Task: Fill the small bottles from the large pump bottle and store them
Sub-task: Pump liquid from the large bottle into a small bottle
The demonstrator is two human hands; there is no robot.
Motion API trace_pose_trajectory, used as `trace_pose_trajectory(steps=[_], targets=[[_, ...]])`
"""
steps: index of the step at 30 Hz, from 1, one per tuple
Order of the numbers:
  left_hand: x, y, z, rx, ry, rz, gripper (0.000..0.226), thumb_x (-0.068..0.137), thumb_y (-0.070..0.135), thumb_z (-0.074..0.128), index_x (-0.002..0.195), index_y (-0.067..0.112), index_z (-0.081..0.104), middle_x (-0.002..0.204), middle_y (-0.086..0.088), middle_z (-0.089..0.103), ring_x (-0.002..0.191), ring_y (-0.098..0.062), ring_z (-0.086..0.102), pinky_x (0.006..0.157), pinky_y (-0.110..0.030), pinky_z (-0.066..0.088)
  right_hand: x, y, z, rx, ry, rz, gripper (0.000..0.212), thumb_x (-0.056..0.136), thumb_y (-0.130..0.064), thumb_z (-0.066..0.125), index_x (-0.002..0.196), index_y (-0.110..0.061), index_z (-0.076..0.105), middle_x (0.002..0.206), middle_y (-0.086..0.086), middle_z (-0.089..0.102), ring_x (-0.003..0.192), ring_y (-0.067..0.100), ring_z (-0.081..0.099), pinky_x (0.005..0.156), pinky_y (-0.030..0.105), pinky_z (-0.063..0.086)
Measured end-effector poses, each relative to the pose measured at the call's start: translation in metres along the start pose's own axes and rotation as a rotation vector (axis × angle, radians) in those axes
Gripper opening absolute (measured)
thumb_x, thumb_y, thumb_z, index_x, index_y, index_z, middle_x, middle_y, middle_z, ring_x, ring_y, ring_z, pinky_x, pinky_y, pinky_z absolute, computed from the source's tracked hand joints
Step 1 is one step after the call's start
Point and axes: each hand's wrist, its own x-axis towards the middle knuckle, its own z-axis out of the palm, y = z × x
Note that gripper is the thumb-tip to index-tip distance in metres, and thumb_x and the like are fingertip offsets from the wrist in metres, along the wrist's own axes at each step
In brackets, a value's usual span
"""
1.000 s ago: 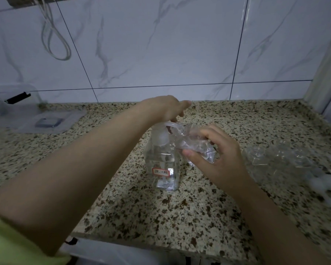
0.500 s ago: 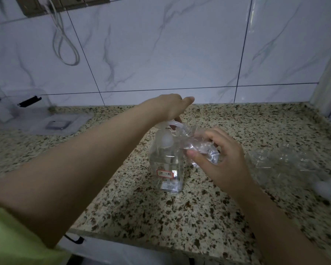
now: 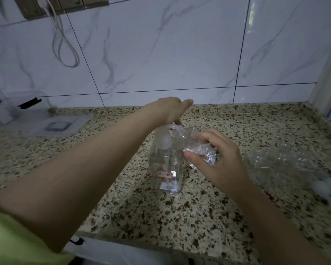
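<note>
Your pump bottle (image 3: pixel 165 163) stands mid-counter with both hands crowded at its top. At three o'clock of it, a cluster of clear small bottles (image 3: pixel 281 161) and white caps (image 3: pixel 327 185) blocks the right side. At ten o'clock, a clear lid (image 3: pixel 52 125) and container (image 3: pixel 13 108) sit against the wall. You have bare granite countertop (image 3: pixel 180 217) at six o'clock, and another open strip at twelve, up to the tiles.

You have one label in view: a small white sticker with a red border (image 3: pixel 163 174) low on the near face of the large pump bottle (image 3: pixel 165 165). It carries a few dark handwritten characters, too blurred for you to read. Nothing else shows any writing you can read
</note>
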Motion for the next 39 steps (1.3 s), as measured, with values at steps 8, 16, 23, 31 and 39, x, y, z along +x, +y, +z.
trace_pose_trajectory(steps=[8, 16, 23, 31, 39], targets=[[0.0031, 0.0001, 0.0027, -0.012, 0.000, 0.010, 0.064, 0.102, 0.061, 0.023, 0.132, 0.015, 0.056, 0.111, -0.006, 0.073, 0.106, -0.026, 0.062, 0.105, -0.042, 0.040, 0.0001, -0.0010, 0.0000, 0.010, 0.002, -0.001, 0.040, 0.087, -0.038, 0.073, 0.113, -0.008, 0.071, 0.102, 0.001, 0.069, 0.096, 0.016, 0.065, 0.083, 0.036, 0.054], [-0.0033, 0.0002, -0.0056, -0.080, 0.007, 0.010, 0.061, 0.103, 0.057, 0.022, 0.127, 0.017, 0.061, 0.096, 0.001, 0.076, 0.095, -0.018, 0.062, 0.101, -0.040, 0.041, 0.0013, -0.0009, -0.0003, 0.014, 0.019, -0.001, 0.039, 0.087, -0.035, 0.074, 0.113, -0.006, 0.070, 0.100, 0.004, 0.069, 0.094, 0.018, 0.065, 0.081, 0.036, 0.054], [-0.0027, 0.0002, -0.0010, -0.072, 0.017, 0.029, 0.059, 0.104, 0.056, 0.023, 0.127, 0.017, 0.060, 0.100, -0.001, 0.075, 0.103, -0.023, 0.063, 0.099, -0.039, 0.042, 0.0017, -0.0002, -0.0005, -0.001, 0.020, -0.003, 0.039, 0.087, -0.035, 0.074, 0.112, -0.004, 0.071, 0.100, 0.004, 0.068, 0.093, 0.018, 0.064, 0.081, 0.030, 0.053], [-0.0021, 0.0006, -0.0010, -0.078, 0.012, 0.029, 0.059, 0.104, 0.055, 0.022, 0.127, 0.015, 0.060, 0.102, -0.002, 0.075, 0.103, -0.023, 0.064, 0.101, -0.037, 0.042, 0.0012, -0.0001, -0.0007, 0.013, -0.003, 0.024, 0.037, 0.087, -0.034, 0.075, 0.111, -0.007, 0.071, 0.100, 0.001, 0.068, 0.094, 0.014, 0.064, 0.082, 0.029, 0.053], [-0.0031, -0.0003, -0.0001, -0.037, 0.003, -0.021, 0.061, 0.104, 0.055, 0.021, 0.129, 0.015, 0.060, 0.111, -0.004, 0.073, 0.108, -0.025, 0.061, 0.092, -0.036, 0.040, 0.0000, -0.0010, -0.0001, 0.005, -0.010, 0.056, 0.040, 0.087, -0.041, 0.072, 0.112, -0.009, 0.071, 0.101, -0.002, 0.069, 0.096, 0.018, 0.066, 0.082, 0.044, 0.054]])
